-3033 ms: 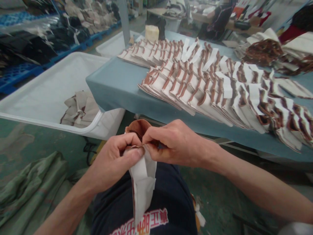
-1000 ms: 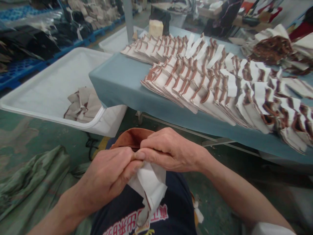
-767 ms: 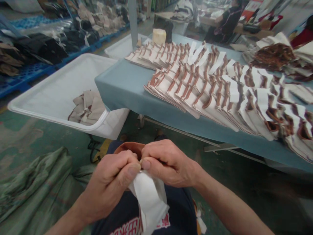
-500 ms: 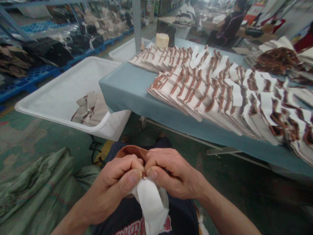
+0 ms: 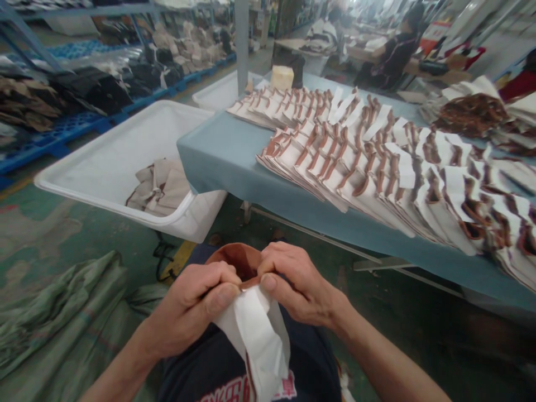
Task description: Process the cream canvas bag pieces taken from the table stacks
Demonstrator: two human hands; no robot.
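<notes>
Over my lap is a white and brown fabric piece (image 5: 262,329), its brown upper edge curved into an open loop. My left hand (image 5: 201,301) pinches that edge on the left between thumb and fingers. On the right, my right hand (image 5: 295,282) pinches the same edge, a short gap from the left thumb. A white strip hangs down from between the two hands. Rows of similar white and brown pieces (image 5: 335,162) lie overlapping on the blue-covered table (image 5: 218,142) ahead.
At the left stands a white bin (image 5: 92,151) with a beige bundle (image 5: 157,187) inside. Green sacking (image 5: 62,312) lies on the floor at lower left. A metal post (image 5: 242,50) rises by the table. A person (image 5: 396,53) sits farther back.
My hands have moved slightly apart and a little up, so more of the brown edge shows between them. The view has shifted slightly, moving the table and bin rightward.
</notes>
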